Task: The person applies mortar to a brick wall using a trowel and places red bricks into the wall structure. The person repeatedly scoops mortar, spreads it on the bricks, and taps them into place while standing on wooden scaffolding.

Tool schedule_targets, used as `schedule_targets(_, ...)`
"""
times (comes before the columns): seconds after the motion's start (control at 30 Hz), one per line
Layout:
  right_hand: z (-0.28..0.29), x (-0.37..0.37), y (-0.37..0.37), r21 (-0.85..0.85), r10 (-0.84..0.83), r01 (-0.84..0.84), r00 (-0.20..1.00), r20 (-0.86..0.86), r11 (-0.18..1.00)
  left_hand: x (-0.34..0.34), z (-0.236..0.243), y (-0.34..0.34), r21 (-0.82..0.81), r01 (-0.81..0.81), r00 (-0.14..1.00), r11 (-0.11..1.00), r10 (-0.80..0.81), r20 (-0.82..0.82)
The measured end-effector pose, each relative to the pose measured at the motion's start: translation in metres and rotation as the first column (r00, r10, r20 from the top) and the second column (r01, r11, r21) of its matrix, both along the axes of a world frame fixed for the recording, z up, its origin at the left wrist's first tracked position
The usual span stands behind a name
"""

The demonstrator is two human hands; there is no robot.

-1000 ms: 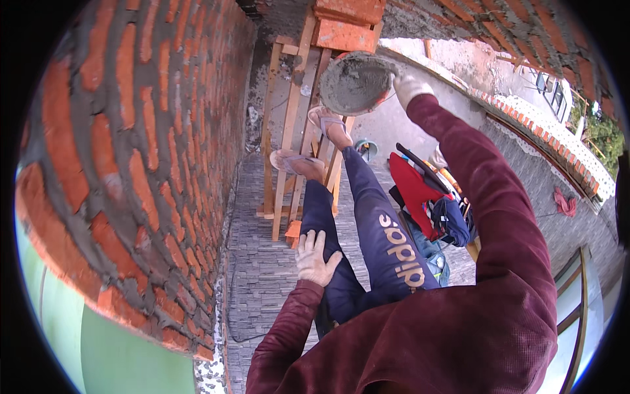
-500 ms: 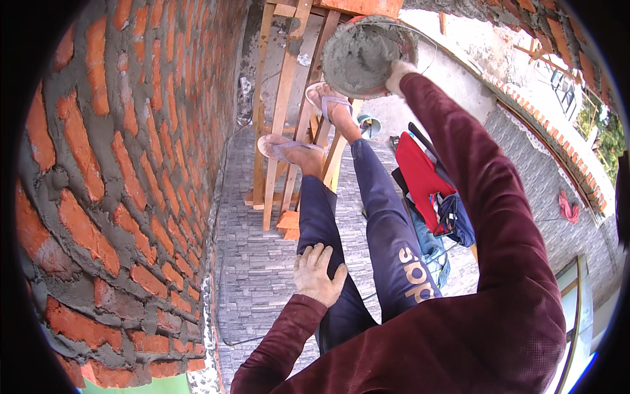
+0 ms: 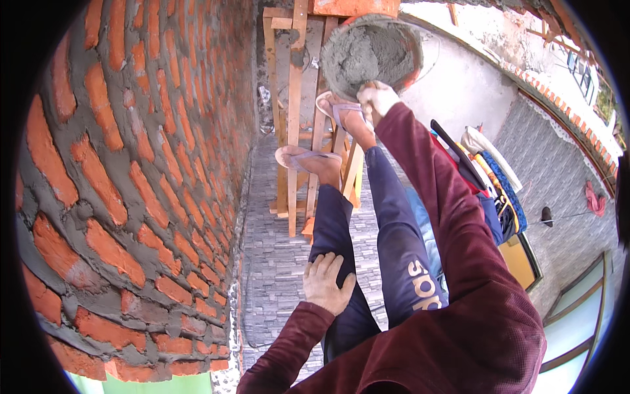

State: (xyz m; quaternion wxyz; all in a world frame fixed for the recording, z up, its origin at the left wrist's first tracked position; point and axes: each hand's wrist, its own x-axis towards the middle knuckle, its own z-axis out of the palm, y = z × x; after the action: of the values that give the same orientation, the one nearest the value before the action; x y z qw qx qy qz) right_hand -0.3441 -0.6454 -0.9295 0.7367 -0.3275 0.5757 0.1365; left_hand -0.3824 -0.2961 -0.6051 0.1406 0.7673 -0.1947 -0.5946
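My left hand (image 3: 329,282), in a pale, dusty glove, rests flat on my left leg near the knee with its fingers stretched out and nothing in them. At the near rim of a bucket (image 3: 415,80) is my right hand (image 3: 379,98), gloved too and with curled fingers. What those fingers hold, if anything, I cannot make out. Wet grey mortar (image 3: 371,56) fills much of the bucket, its surface lumpy. Both my feet, in light sandals (image 3: 307,159), stand on a wooden scaffold (image 3: 296,131) just this side of the bucket.
A brick wall (image 3: 131,190) with grey mortar joints rises close on my left. Bricks (image 3: 354,6) lie beyond the bucket. Below the scaffold is a grey patterned floor (image 3: 275,262). Clothes (image 3: 502,190) hang at the right, above a yellow panel (image 3: 518,262).
My right hand has moved from the bucket's right side leftward to its near rim. The mortar's surface looks more heaped. My left hand stays on my leg; the view has shifted slightly.
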Motion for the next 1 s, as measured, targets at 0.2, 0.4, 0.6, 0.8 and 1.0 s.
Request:
schedule_targets(0.2, 0.016, -0.03, 0.023, 0.009, -0.184, 0.184, 0.974, 0.134, 0.983, 0.01, 0.0, 0.004, 0.004, 0.051, 0.999, 0.999, -0.051, 0.006)
schedule_targets(0.4, 0.089, -0.053, 0.033, 0.008, -0.218, 0.224, 0.939, 0.266, 0.975, 0.008, 0.012, 0.023, -0.038, -0.193, 0.979, 0.98, 0.195, 0.063)
schedule_targets(0.6, 0.289, -0.034, 0.051, 0.095, -0.096, 0.073, 0.957, 0.272, 0.993, 0.089, 0.147, 0.041, -0.335, -0.21, 0.651, 0.918, 0.387, 0.653)
schedule_targets(0.8, 0.488, 0.081, 0.134, 0.052, 0.119, -0.158, 0.888, 0.445, 0.986, 0.266, 0.4, 0.124, -0.182, 0.052, -0.547, 0.982, 0.18, 0.818)
schedule_targets(1.0, 0.619, 0.22, 0.245, 0.174, 0.121, -0.369, 0.651, 0.749, 0.913, 0.304, 0.616, 0.268, 0.425, -0.298, -0.868, 0.855, -0.428, 0.253)
